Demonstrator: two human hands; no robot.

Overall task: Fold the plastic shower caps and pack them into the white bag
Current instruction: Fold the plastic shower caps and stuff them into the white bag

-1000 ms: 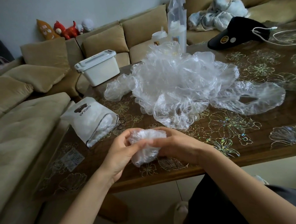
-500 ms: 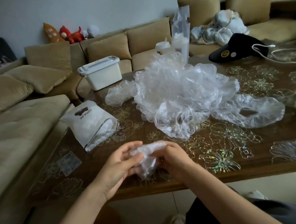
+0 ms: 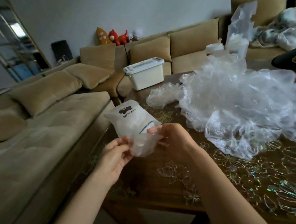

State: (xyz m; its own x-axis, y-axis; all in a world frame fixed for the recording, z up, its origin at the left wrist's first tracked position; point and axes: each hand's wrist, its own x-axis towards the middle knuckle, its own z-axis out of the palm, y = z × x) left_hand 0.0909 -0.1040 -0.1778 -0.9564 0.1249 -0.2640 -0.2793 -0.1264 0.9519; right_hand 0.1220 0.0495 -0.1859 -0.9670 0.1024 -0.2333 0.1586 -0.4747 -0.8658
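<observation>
Flowered table (image 3: 217, 177) underneath; the folded shower cap (image 3: 144, 145), a cloudy, crumpled wad of thin film, has been carried from the near edge up to the white bag (image 3: 132, 119) just beyond the hands. The left hand (image 3: 115, 153) and right hand (image 3: 173, 141) each pinch a side, so folding looks finished and packing comes next. Loose caps (image 3: 238, 102) lie heaped beyond the right hand.

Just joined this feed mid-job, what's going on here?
A person holds a small crumpled clear plastic shower cap between the left-hand grip and right-hand grip, close to the white printed bag lying on the brown flower-patterned table. It is not yet packed. A pile of clear unfolded caps waits to the right.
</observation>
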